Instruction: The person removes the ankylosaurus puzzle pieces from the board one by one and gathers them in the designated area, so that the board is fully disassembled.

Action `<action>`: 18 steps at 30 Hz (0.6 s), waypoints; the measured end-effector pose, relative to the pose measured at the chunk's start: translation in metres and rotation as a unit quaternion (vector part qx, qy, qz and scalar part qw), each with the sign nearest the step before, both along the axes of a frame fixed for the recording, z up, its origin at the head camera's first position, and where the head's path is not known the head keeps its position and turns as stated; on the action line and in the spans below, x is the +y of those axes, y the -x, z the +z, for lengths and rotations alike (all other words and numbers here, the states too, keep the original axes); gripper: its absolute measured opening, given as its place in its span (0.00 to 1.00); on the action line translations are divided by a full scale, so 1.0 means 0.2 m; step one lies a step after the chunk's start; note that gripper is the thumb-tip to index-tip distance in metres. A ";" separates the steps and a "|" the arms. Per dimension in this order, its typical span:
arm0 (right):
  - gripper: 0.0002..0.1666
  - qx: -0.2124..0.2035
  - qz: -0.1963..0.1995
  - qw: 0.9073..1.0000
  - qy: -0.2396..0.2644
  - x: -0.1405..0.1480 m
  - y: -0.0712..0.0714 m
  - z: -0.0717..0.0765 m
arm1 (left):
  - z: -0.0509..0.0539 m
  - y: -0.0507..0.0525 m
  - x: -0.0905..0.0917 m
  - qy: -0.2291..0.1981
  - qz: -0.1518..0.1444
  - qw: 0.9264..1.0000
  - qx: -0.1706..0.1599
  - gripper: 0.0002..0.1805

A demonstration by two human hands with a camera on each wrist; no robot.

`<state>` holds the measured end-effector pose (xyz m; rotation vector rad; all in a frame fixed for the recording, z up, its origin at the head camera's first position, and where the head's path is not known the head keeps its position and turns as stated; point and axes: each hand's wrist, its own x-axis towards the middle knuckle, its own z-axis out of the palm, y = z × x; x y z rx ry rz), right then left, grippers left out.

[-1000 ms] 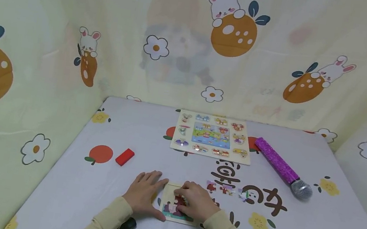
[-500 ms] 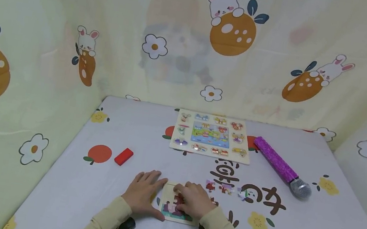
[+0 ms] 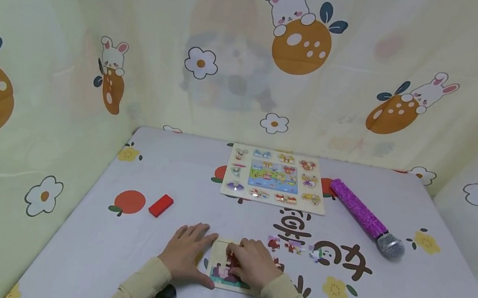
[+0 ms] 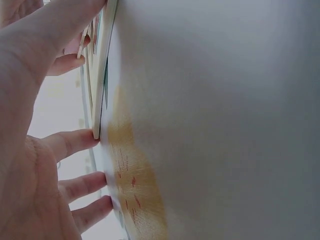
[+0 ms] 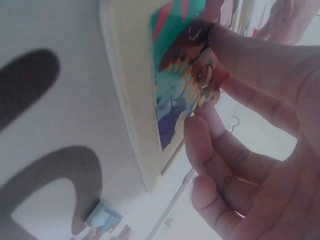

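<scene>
A small framed jigsaw board, partly filled with picture pieces, lies flat in front of me. Along its left edge rests my left hand, fingers spread, with thumb and index fingertip touching the frame, as the left wrist view also shows. My right hand is over the board's right half. In the right wrist view, its thumb and fingers pinch a reddish-brown puzzle piece at the picture area; whether the piece is fully seated is hidden. Several loose puzzle pieces lie beyond the right hand.
A larger wooden peg puzzle lies at the back. To its right is a purple glittery microphone. A red block lies at left, and a black object is beside the left forearm. Printed cloth hangs behind.
Both hands stay almost in place at the jigsaw board. The right hand's fingers shift only very slightly over the pieces. The head view has tilted a little.
</scene>
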<state>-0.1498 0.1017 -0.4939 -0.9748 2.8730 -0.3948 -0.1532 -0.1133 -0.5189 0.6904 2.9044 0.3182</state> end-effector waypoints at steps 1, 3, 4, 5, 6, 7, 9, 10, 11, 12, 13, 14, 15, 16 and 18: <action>0.20 0.006 0.002 1.000 -0.001 0.00 0.00 0.00 | 0.00 0.00 0.00 -0.001 0.000 1.000 0.000 0.60; 0.20 0.017 0.007 1.000 0.002 0.00 0.00 0.00 | -0.01 0.00 0.00 -0.001 0.000 1.000 0.001 0.60; 0.20 0.022 0.010 1.000 0.005 0.00 0.00 0.01 | -0.01 0.00 0.00 -0.001 0.000 1.000 0.002 0.60; 0.19 0.027 0.013 1.000 0.008 0.00 0.00 0.01 | -0.01 0.00 0.00 -0.001 0.001 1.000 0.003 0.61; 0.19 0.028 0.015 0.999 0.011 0.00 0.00 0.01 | -0.01 0.00 0.00 0.000 0.001 1.000 0.004 0.61; 0.19 0.025 0.016 0.999 0.016 0.01 0.00 0.01 | -0.01 0.00 0.00 0.000 0.001 1.000 0.005 0.61; 0.18 0.016 0.017 0.999 0.024 0.01 0.00 0.01 | -0.01 0.00 0.00 0.002 0.000 1.000 0.007 0.61; 0.18 0.012 0.018 0.999 0.028 0.01 0.00 0.01 | -0.01 0.00 0.00 0.003 -0.001 1.000 0.007 0.61; 0.18 0.010 0.019 0.999 0.030 0.01 0.00 0.01 | -0.01 0.00 0.00 0.003 -0.003 1.000 0.009 0.61; 0.18 0.010 0.022 0.999 0.033 0.02 0.01 0.01 | -0.01 0.00 0.00 0.003 -0.004 1.000 0.010 0.61; 0.17 0.011 0.025 0.999 0.034 0.02 0.01 0.01 | -0.01 0.00 0.00 0.004 -0.005 1.000 0.010 0.61; 0.17 0.012 0.028 0.999 0.035 0.02 0.01 0.01 | -0.01 0.00 0.00 0.004 -0.006 1.000 0.010 0.61; 0.17 0.013 0.031 0.999 0.035 0.02 0.02 0.01 | -0.01 0.00 0.00 0.003 -0.007 1.000 0.010 0.61; 0.18 0.012 0.032 0.999 0.036 0.02 0.02 0.02 | 0.00 0.00 0.00 0.003 -0.008 1.000 0.009 0.61; 0.18 0.002 0.036 0.999 0.041 0.02 0.03 0.02 | 0.00 0.00 0.00 0.004 -0.009 1.000 0.008 0.61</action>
